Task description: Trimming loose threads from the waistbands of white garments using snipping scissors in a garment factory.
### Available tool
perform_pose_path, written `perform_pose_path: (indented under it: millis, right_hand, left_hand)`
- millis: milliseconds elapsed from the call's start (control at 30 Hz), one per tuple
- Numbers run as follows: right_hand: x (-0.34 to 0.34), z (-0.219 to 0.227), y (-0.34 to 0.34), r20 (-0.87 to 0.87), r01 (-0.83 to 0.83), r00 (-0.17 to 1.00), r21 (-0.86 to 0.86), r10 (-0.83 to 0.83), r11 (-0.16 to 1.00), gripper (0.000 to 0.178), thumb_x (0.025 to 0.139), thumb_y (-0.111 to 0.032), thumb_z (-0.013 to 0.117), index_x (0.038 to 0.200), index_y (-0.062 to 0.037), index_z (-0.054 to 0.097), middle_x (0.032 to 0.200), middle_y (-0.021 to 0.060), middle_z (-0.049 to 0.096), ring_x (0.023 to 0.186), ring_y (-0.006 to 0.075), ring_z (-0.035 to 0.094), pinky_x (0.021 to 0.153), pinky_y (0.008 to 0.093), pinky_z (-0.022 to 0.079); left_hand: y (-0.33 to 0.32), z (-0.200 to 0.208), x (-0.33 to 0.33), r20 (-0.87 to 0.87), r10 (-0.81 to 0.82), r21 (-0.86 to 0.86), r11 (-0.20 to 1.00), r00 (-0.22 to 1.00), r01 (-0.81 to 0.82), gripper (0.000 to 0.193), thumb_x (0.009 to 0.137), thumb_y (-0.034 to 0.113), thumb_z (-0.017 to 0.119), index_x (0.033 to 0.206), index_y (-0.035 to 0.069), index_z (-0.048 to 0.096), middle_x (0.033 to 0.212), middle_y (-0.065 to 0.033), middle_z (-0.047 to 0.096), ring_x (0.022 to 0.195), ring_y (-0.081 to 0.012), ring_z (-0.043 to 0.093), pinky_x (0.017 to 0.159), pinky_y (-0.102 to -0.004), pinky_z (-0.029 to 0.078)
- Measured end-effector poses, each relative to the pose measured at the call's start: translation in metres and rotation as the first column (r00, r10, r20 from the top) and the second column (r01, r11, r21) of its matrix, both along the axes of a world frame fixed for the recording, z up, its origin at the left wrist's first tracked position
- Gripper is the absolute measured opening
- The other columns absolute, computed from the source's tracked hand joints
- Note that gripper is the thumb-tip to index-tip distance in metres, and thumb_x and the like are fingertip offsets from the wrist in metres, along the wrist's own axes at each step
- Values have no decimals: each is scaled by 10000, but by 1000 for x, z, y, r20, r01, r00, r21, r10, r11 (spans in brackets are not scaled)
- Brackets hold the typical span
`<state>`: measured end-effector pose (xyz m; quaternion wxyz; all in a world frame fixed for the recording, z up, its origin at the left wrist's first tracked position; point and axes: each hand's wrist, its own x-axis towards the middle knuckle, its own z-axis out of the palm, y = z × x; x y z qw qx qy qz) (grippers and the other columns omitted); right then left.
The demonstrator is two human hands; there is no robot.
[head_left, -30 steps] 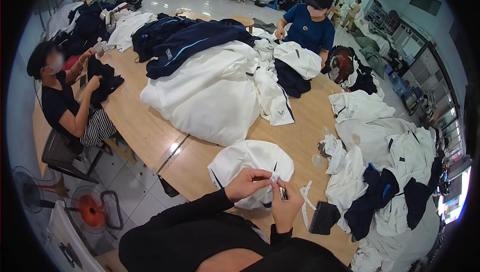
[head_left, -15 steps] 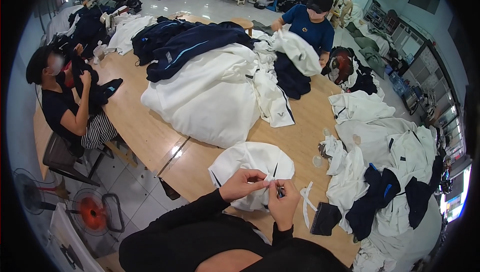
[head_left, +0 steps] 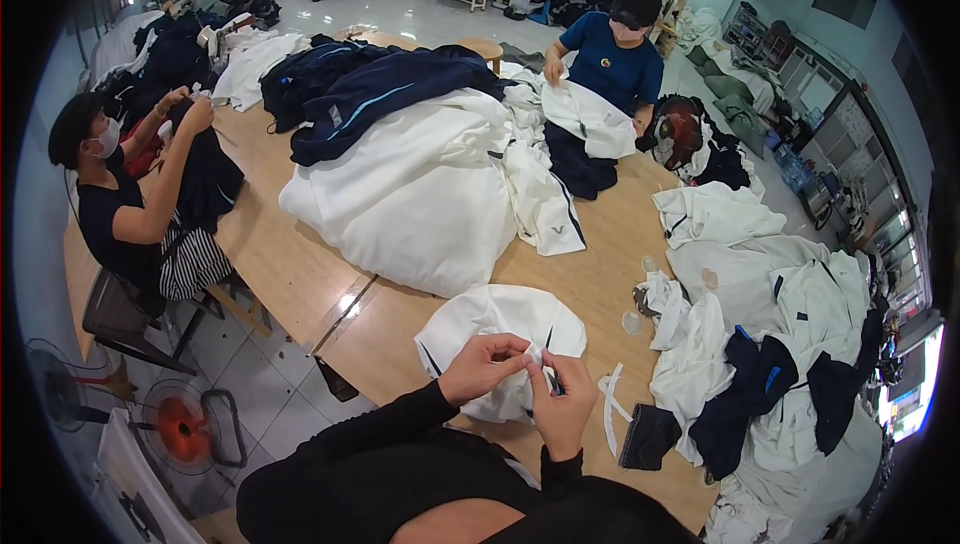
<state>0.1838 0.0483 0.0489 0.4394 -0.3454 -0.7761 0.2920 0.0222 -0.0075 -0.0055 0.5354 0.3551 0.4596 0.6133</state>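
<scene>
A white garment (head_left: pixel 460 319) with dark narrow stripes lies bunched on the table in front of me. My left hand (head_left: pixel 485 366) pinches a small bit of its white fabric between thumb and fingertips. Opposite it, my right hand (head_left: pixel 564 402) is closed on the same bit, the thumb pointing up to meet the left fingertips. Something small and dark shows by the curled right fingers, too little of it to name. The lower part of the garment is hidden behind my hands.
A large white cloth heap (head_left: pixel 400 199) with navy garments (head_left: pixel 385 94) rises on the wooden table (head_left: pixel 300 284). White strips (head_left: pixel 611 414) and a dark pouch-like piece (head_left: pixel 648 437) lie right, beside piled garments (head_left: pixel 740 254). Co-workers sit left (head_left: pixel 140 204) and stand across (head_left: pixel 610 64), handling garments.
My right hand has turned slightly and its thumb now meets my left fingertips higher up. The left co-worker has raised both hands with dark cloth; the far one has lowered a white garment.
</scene>
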Motion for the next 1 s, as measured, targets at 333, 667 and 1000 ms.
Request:
perform_pose_path:
  millis: [333, 667, 1000]
  right_hand:
    - [5, -6, -4, 99, 64, 992, 97, -73, 993, 278, 795, 93, 768, 1043, -30, 781, 925, 116, 685, 774, 288, 700, 674, 359, 539]
    - [9, 5, -5, 28, 11, 1000, -2, -11, 1000, 321, 771, 128, 727, 1052, -24, 765, 943, 127, 682, 803, 284, 698, 686, 365, 542]
    - [13, -8, -5, 89, -23, 996, 119, 12, 993, 422, 716, 143, 723, 1092, -38, 787, 953, 110, 677, 780, 273, 701, 665, 355, 557]
  left_hand:
    - [-3, 24, 0, -61, 19, 35, 999, 998, -17, 325, 1045, 42, 688, 1367, 9, 660, 1019, -45, 781, 988, -70, 696, 916, -247, 537]
    - [-1, 17, -5, -125, 16, 58, 998, 992, -9, 216, 1055, 48, 679, 1249, -21, 742, 1134, -50, 768, 1034, -92, 707, 908, -254, 564]
    - [-3, 18, -1, -72, -8, 85, 996, 997, 14, 243, 1045, 11, 678, 1275, -27, 746, 1117, -63, 780, 1035, -86, 712, 902, -250, 576]
